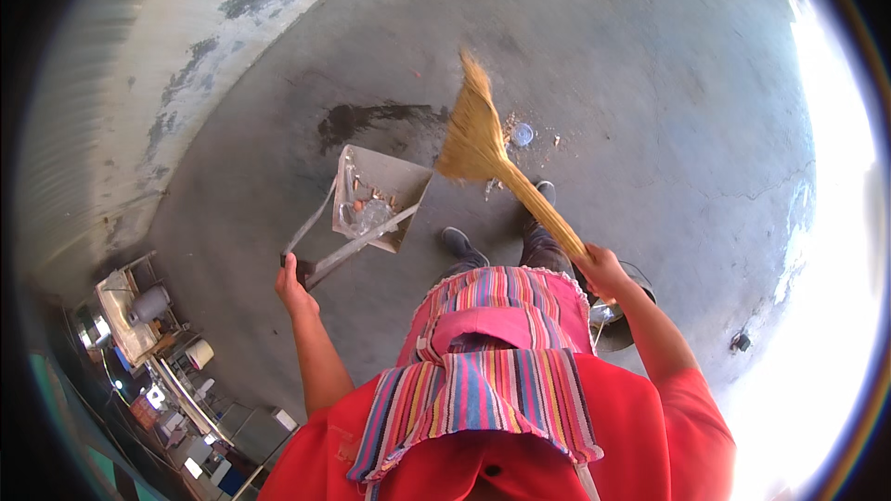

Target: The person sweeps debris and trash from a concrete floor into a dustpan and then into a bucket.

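My left hand (296, 286) is closed round the dark grip of a long-handled metal dustpan (393, 173), whose pan rests low near the floor. Inside the pan lie a crumpled clear plastic piece (374, 214) and several small brown scraps. My right hand (603, 274) grips the handle of a straw broom (476, 134). The broom's bristles fan out over the floor just right of the pan, apart from my left hand. Beside the bristles lie a round blue lid-like disc (522, 134) and scattered small debris (510, 121).
A dark wet patch (367, 122) marks the concrete floor beyond the dustpan. My shoes (456, 241) stand close to the broom. A dark bucket-like container (620, 332) is by my right forearm. A stained wall (139, 102) runs along the left, with cluttered shelving (130, 315) at lower left.
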`<state>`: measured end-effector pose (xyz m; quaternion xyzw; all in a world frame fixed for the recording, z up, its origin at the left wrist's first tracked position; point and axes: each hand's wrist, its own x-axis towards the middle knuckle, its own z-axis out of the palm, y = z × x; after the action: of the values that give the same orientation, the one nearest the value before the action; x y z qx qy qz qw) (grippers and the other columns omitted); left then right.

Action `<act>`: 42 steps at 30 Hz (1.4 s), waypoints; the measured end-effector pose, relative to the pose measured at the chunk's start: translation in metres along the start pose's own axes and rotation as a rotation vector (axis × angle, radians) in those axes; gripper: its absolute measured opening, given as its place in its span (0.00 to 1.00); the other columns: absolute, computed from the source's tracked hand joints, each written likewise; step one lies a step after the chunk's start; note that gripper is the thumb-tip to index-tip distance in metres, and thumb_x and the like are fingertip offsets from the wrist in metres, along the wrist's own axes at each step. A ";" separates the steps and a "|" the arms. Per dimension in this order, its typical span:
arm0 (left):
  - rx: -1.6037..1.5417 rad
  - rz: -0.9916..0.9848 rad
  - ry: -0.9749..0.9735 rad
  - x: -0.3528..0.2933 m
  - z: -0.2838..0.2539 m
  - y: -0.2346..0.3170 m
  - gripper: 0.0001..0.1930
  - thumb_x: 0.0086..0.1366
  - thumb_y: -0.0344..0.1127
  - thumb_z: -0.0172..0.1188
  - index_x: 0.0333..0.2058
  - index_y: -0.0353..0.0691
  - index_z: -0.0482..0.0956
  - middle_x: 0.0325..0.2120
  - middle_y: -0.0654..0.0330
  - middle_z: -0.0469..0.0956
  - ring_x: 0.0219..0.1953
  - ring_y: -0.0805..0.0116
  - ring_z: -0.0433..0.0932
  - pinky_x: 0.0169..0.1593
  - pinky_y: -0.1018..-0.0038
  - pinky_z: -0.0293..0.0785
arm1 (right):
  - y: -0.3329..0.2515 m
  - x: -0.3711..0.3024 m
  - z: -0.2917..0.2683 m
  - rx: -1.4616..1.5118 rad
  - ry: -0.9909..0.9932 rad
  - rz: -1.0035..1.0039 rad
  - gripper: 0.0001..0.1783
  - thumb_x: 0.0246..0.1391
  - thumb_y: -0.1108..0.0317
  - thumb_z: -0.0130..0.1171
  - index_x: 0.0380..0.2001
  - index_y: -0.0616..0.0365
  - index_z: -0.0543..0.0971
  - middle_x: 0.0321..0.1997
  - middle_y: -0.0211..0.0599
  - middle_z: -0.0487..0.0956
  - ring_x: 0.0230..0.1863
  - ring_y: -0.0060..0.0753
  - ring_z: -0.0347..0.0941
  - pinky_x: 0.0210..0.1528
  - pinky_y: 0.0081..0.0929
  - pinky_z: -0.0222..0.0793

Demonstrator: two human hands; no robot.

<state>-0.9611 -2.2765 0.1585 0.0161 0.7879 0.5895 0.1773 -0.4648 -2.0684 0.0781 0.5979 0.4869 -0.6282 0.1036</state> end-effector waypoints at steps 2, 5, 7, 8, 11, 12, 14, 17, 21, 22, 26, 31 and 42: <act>-0.004 0.002 0.035 0.002 -0.002 0.004 0.14 0.57 0.45 0.61 0.27 0.39 0.74 0.24 0.67 0.69 0.28 0.74 0.67 0.34 0.76 0.62 | -0.037 0.036 0.009 0.034 -0.025 -0.094 0.17 0.54 0.54 0.52 0.37 0.57 0.72 0.16 0.31 0.66 0.12 0.24 0.64 0.11 0.27 0.59; -0.018 0.037 0.022 0.009 -0.017 0.004 0.14 0.57 0.45 0.61 0.27 0.38 0.74 0.24 0.67 0.70 0.28 0.74 0.67 0.34 0.76 0.62 | -0.117 0.113 0.044 0.061 -0.027 -0.195 0.21 0.54 0.52 0.51 0.33 0.62 0.73 0.16 0.36 0.69 0.13 0.29 0.67 0.14 0.31 0.63; -0.006 0.030 -0.002 0.015 -0.020 0.002 0.14 0.57 0.45 0.61 0.27 0.38 0.75 0.24 0.66 0.70 0.28 0.74 0.67 0.34 0.76 0.62 | -0.161 0.163 0.068 0.042 -0.015 -0.292 0.23 0.50 0.50 0.52 0.32 0.64 0.73 0.17 0.39 0.71 0.13 0.33 0.69 0.17 0.35 0.67; 0.000 0.025 -0.020 0.016 -0.019 0.001 0.14 0.57 0.45 0.61 0.27 0.38 0.75 0.23 0.66 0.70 0.28 0.74 0.67 0.34 0.76 0.62 | -0.184 0.180 0.077 0.067 0.000 -0.241 0.23 0.50 0.49 0.53 0.32 0.64 0.73 0.17 0.39 0.72 0.14 0.33 0.70 0.18 0.36 0.68; -0.040 -0.029 -0.015 0.039 -0.032 -0.016 0.15 0.57 0.45 0.61 0.27 0.38 0.75 0.23 0.66 0.70 0.27 0.75 0.67 0.34 0.76 0.62 | -0.204 0.177 0.115 0.089 0.076 -0.065 0.22 0.51 0.51 0.53 0.30 0.64 0.73 0.17 0.36 0.70 0.13 0.31 0.69 0.14 0.32 0.65; -0.027 -0.026 -0.099 0.043 -0.039 -0.018 0.14 0.57 0.45 0.62 0.25 0.39 0.74 0.22 0.67 0.70 0.26 0.76 0.67 0.33 0.77 0.62 | -0.207 0.170 0.125 0.079 0.112 -0.010 0.22 0.52 0.51 0.52 0.30 0.64 0.72 0.17 0.34 0.68 0.12 0.30 0.68 0.11 0.31 0.63; -0.014 -0.043 -0.149 0.061 -0.039 -0.030 0.14 0.56 0.45 0.62 0.24 0.40 0.74 0.22 0.67 0.70 0.26 0.76 0.67 0.33 0.77 0.61 | -0.126 0.179 0.135 0.155 0.205 0.023 0.23 0.50 0.49 0.54 0.26 0.63 0.72 0.16 0.35 0.69 0.13 0.30 0.68 0.11 0.32 0.63; -0.010 -0.078 -0.215 0.072 -0.044 -0.036 0.14 0.56 0.44 0.63 0.24 0.41 0.73 0.22 0.68 0.70 0.26 0.77 0.66 0.32 0.78 0.60 | 0.023 0.128 0.135 -0.119 0.338 -0.140 0.22 0.50 0.49 0.52 0.26 0.60 0.74 0.14 0.34 0.69 0.14 0.30 0.68 0.12 0.33 0.62; -0.014 -0.060 -0.288 0.061 -0.055 -0.020 0.14 0.56 0.45 0.63 0.26 0.40 0.75 0.22 0.68 0.71 0.27 0.77 0.67 0.34 0.78 0.62 | 0.059 -0.030 0.133 0.182 0.300 0.330 0.19 0.52 0.51 0.52 0.29 0.58 0.72 0.15 0.33 0.66 0.12 0.30 0.65 0.11 0.29 0.63; -0.011 -0.059 -0.315 0.057 -0.053 -0.011 0.14 0.56 0.45 0.63 0.27 0.40 0.75 0.22 0.68 0.71 0.27 0.77 0.67 0.34 0.78 0.62 | 0.059 -0.056 0.132 0.223 0.296 0.316 0.18 0.52 0.52 0.52 0.30 0.57 0.72 0.15 0.32 0.66 0.11 0.29 0.65 0.11 0.28 0.63; 0.055 -0.003 -0.379 0.045 -0.049 0.014 0.14 0.56 0.45 0.62 0.29 0.39 0.76 0.23 0.68 0.72 0.27 0.77 0.69 0.34 0.78 0.63 | 0.079 -0.138 0.135 0.419 0.281 0.233 0.16 0.54 0.54 0.51 0.32 0.57 0.72 0.17 0.31 0.66 0.12 0.27 0.65 0.11 0.27 0.62; 0.033 0.082 -0.305 0.037 -0.055 0.071 0.14 0.55 0.45 0.63 0.28 0.39 0.77 0.24 0.66 0.73 0.27 0.76 0.69 0.31 0.78 0.63 | 0.109 -0.211 0.146 0.654 0.301 0.112 0.16 0.55 0.55 0.50 0.35 0.57 0.71 0.19 0.30 0.67 0.13 0.25 0.66 0.12 0.25 0.64; -0.054 0.226 -0.346 0.183 0.090 0.197 0.16 0.53 0.43 0.66 0.30 0.35 0.78 0.26 0.62 0.75 0.28 0.73 0.72 0.32 0.76 0.66 | 0.044 -0.164 0.183 1.168 0.457 0.173 0.16 0.56 0.54 0.51 0.36 0.55 0.69 0.19 0.33 0.69 0.14 0.27 0.67 0.12 0.24 0.66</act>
<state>-1.1425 -2.0908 0.2734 0.2006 0.7227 0.6151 0.2430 -0.5092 -2.2998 0.1616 0.7121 0.0236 -0.6362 -0.2960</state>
